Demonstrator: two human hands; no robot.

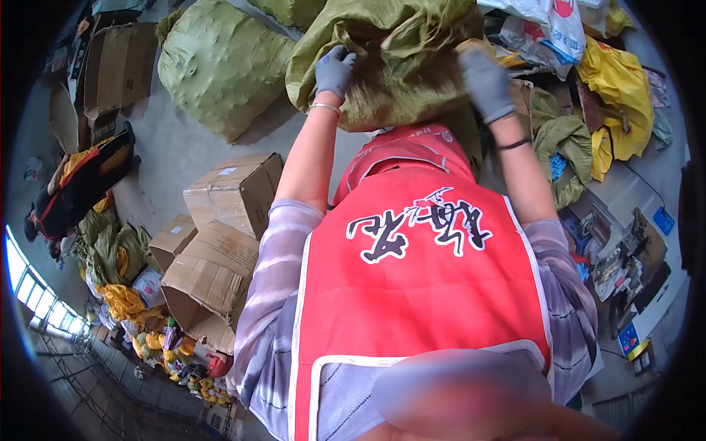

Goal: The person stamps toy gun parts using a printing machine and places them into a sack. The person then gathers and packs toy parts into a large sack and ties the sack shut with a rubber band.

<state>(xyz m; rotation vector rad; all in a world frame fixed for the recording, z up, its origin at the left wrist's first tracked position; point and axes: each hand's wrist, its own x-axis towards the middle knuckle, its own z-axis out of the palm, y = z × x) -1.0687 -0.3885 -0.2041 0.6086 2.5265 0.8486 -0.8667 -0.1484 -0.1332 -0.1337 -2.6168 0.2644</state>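
A large olive-green woven sack (401, 88) fills the top middle, its loose cloth folded and creased at the mouth. My left hand (336, 71), in a grey glove, is closed on the cloth at the sack's left side. On the other side my right hand (487, 82), gloved too, is at the sack's right edge. Motion smears its fingers, so whether they grip the cloth does not show. Dark space shows under the folds; what the sack holds is hidden.
A full, lumpy green sack (220, 70) stands to the left. Cardboard boxes (232, 191) are beside my left arm. Yellow bags (618, 95) and a heap of electronic scraps (625, 257) lie on the right. Another person (81, 180) is at far left.
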